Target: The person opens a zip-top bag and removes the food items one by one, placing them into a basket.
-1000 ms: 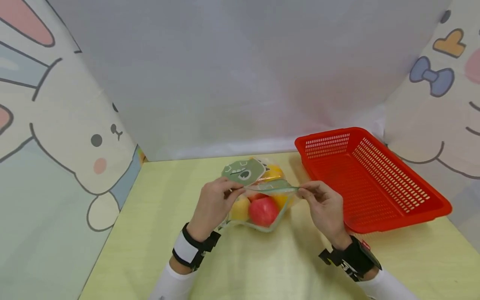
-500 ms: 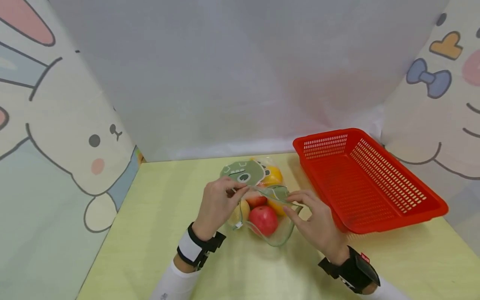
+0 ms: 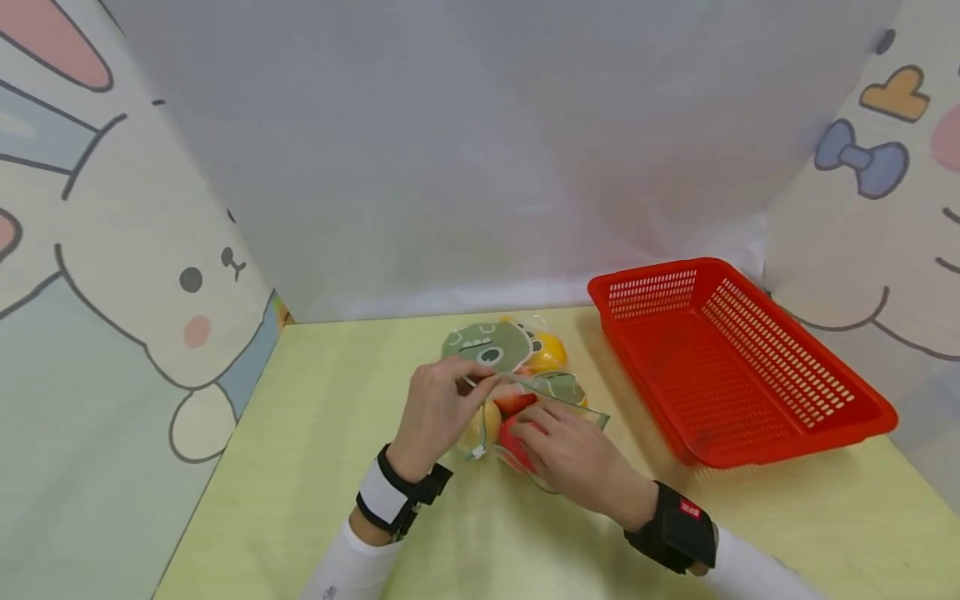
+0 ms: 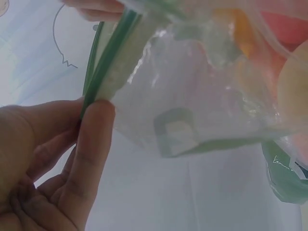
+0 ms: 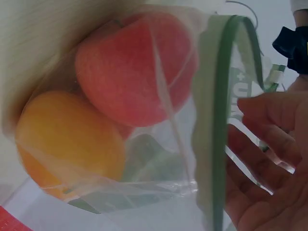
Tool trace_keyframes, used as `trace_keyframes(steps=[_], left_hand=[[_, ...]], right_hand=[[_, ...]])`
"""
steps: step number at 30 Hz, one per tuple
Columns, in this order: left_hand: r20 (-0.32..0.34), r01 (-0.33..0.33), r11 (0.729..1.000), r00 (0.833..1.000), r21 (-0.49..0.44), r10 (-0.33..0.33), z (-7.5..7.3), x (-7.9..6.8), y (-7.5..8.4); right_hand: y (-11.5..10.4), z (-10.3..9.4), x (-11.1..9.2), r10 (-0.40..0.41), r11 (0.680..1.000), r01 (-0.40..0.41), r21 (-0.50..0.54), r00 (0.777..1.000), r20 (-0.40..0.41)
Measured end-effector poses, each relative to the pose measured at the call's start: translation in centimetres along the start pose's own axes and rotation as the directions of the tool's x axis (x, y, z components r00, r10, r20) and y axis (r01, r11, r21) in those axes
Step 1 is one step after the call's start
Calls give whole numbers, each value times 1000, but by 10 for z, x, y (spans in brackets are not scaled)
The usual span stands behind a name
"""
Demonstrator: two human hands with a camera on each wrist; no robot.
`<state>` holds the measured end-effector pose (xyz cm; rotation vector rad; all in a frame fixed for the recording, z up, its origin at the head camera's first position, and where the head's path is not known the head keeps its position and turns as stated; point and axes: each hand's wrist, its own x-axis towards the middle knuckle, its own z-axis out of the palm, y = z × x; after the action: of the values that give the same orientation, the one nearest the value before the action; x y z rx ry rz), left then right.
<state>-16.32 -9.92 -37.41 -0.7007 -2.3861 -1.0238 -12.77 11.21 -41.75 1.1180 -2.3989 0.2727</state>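
A clear zip-lock bag [image 3: 483, 346] with a green dinosaur-face print lies on the table, with fruit inside. In the right wrist view, a red apple [image 5: 137, 70] and an orange [image 5: 72, 144] show through the plastic. A pale yellow fruit [image 3: 480, 425] sits at the bag's left. My left hand [image 3: 438, 408] pinches the green-edged mouth of the bag between thumb and fingers. My right hand [image 3: 577, 458] is over the apple at the bag's near side. Its fingers [image 5: 250, 144] are bent loosely beside the green zip strip [image 5: 222, 120], with no clear grip on it.
A red perforated plastic basket [image 3: 720, 375] stands on the right of the pale yellow table [image 3: 337, 367]. A grey-white panel [image 3: 480, 167] rises behind the table. Cartoon-printed panels [image 3: 142, 250] flank both sides.
My right hand has let go of the right end of the bag's mouth and moved left and nearer, over the apple. My left hand keeps its pinch. The bag's mouth has slackened and parted.
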Motion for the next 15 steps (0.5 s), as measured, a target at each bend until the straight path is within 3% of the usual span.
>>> trace_keyframes(steps=[4, 8, 11, 15], left_hand=[[0, 7, 1000, 1000, 1, -7, 0, 1, -1], [1, 11, 1000, 1000, 6, -11, 1, 1, -1], [1, 8, 1000, 1000, 6, -8, 2, 1, -2], [-4, 6, 1000, 1000, 2, -5, 2, 1, -3]], right_hand=[[6, 14, 5, -20, 998, 30, -63, 987, 162], [10, 26, 4, -18, 996, 42, -84, 962, 273], [10, 33, 4, -25, 990, 66, -127, 952, 304], [11, 39, 5, -51, 976, 107, -187, 958, 281]])
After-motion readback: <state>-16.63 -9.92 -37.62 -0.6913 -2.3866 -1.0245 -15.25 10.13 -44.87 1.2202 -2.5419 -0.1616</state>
